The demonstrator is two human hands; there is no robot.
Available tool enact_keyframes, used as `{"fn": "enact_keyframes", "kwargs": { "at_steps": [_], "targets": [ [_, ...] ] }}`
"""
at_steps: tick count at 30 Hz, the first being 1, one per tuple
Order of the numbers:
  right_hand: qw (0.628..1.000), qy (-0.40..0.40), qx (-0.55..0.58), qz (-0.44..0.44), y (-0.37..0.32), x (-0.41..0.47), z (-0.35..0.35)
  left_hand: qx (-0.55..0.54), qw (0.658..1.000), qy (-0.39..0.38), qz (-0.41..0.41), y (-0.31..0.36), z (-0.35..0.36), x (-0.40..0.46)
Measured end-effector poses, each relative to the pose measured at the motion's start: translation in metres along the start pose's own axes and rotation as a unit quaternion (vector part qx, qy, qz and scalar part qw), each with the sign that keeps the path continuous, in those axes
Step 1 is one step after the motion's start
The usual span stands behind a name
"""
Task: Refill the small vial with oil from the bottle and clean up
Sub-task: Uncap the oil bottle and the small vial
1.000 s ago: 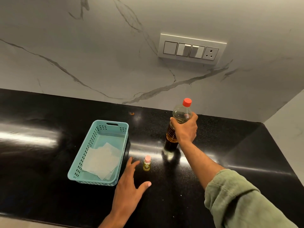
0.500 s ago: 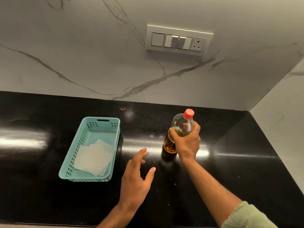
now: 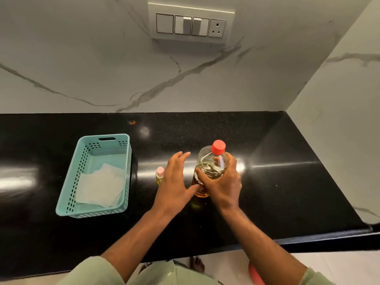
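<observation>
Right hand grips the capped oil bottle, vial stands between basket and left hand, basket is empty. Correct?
Not quite: the basket is not empty. The head view shows white paper tissues lying in it. The rest holds: the right hand grips the oil bottle with its red cap on, and the vial stands between basket and left hand.
</observation>
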State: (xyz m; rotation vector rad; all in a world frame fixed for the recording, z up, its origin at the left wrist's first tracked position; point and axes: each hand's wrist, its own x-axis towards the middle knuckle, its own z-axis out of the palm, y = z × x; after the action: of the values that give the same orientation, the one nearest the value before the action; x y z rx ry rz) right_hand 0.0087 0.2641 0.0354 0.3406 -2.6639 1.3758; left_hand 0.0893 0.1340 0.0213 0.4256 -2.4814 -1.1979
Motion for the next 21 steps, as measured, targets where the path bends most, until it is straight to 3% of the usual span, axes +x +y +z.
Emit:
{"fn": "enact_keyframes", "kwargs": {
  "at_steps": [5, 17, 21],
  "targets": [
    [1.0, -0.016, 0.017, -0.009, -0.003, -0.008, 0.0, 0.006, 0.998, -0.059, 0.002, 0.004, 0.005, -0.005],
    [0.993, -0.107, 0.024, -0.04, 0.003, 0.007, -0.012, -0.007, 0.998, -0.051, -0.022, 0.019, 0.005, -0.003],
    [0.988, -0.123, 0.083, -0.037, -0.009, 0.005, -0.026, 0.006, 0.999, -0.048, -0.009, 0.019, 0.004, 0.002]
  ]
}}
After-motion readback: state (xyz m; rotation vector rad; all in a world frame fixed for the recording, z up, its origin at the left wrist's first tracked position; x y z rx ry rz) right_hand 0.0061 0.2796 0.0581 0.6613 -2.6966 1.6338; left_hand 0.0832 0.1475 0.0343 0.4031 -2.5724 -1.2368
